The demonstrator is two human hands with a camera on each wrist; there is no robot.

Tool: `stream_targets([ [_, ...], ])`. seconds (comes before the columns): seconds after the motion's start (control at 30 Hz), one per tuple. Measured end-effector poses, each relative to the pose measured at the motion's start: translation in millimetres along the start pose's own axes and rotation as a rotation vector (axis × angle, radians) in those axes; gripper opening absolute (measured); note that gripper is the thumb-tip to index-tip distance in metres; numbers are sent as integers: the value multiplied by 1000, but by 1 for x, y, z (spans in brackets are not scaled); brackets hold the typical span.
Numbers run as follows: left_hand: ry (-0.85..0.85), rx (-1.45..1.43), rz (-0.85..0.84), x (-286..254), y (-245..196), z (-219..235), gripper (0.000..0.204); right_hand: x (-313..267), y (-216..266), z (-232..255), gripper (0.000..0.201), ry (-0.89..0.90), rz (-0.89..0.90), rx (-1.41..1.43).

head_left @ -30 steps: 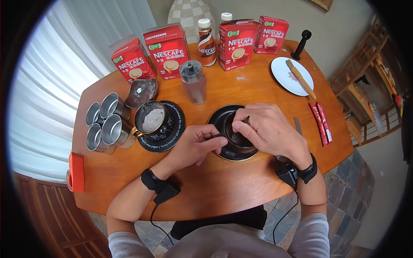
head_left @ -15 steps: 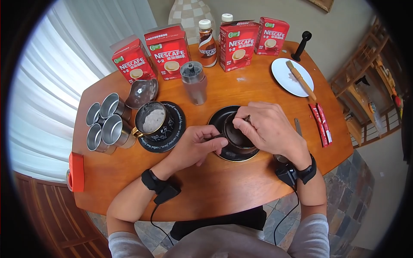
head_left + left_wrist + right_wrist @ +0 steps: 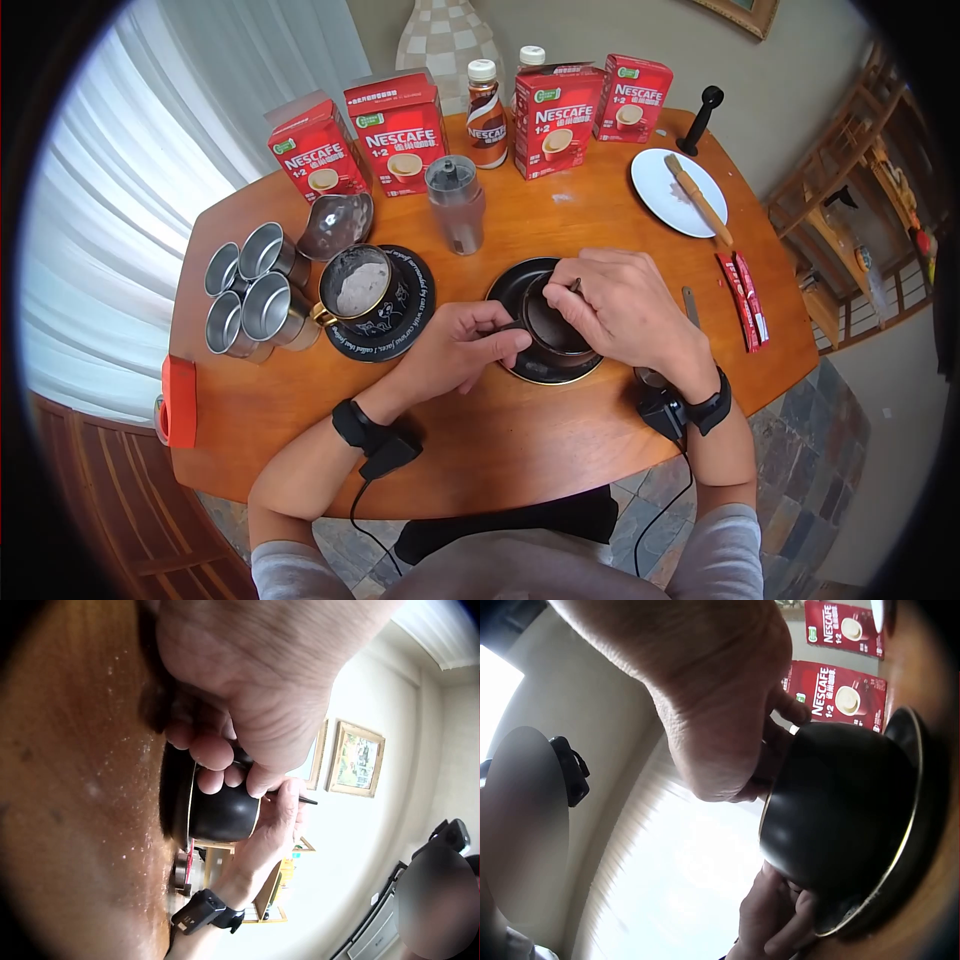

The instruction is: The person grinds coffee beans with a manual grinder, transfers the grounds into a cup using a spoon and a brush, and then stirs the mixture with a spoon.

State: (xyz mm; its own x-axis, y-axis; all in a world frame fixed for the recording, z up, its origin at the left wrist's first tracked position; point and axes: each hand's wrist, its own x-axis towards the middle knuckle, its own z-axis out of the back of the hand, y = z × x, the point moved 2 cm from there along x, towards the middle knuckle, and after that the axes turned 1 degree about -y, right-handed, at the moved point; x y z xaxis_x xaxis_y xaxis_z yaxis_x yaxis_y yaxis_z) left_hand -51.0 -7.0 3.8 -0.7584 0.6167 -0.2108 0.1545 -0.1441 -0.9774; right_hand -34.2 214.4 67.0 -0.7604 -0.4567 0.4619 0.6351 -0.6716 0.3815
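Observation:
A black cup [image 3: 549, 330] with a gold rim stands on a black saucer [image 3: 510, 284], dark liquid inside. My left hand [image 3: 468, 346] pinches the cup's handle from the left, thumb on top. Over the cup's right side, my right hand [image 3: 632, 310] grips a thin dark utensil, its fingers bent down at the rim. The utensil's tip [image 3: 309, 800] sticks out past those fingers in the left wrist view; its lower end is hidden. The right wrist view shows the cup [image 3: 840, 810] upright on its gold-edged saucer [image 3: 904, 851].
Left of the hands, a cup of pale powder [image 3: 362, 288] sits on a black coaster [image 3: 408, 325], near several metal cups [image 3: 272, 308]. A grinder-like canister [image 3: 458, 215], red Nescafe boxes [image 3: 400, 140] and a bottle [image 3: 487, 125] stand behind. At right lie a brush [image 3: 700, 200] on a white plate [image 3: 655, 205] and red sachets [image 3: 742, 300].
The head view has tilted a little, so the table things sit slightly lower. Both hands keep their holds at the cup; the right hand has shifted only slightly over it.

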Motion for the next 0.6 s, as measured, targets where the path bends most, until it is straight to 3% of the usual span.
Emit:
stream_targets([
  [0.6,1,18,-6,0,0,0,23,0,1,-5,21,-31,-10,17],
])
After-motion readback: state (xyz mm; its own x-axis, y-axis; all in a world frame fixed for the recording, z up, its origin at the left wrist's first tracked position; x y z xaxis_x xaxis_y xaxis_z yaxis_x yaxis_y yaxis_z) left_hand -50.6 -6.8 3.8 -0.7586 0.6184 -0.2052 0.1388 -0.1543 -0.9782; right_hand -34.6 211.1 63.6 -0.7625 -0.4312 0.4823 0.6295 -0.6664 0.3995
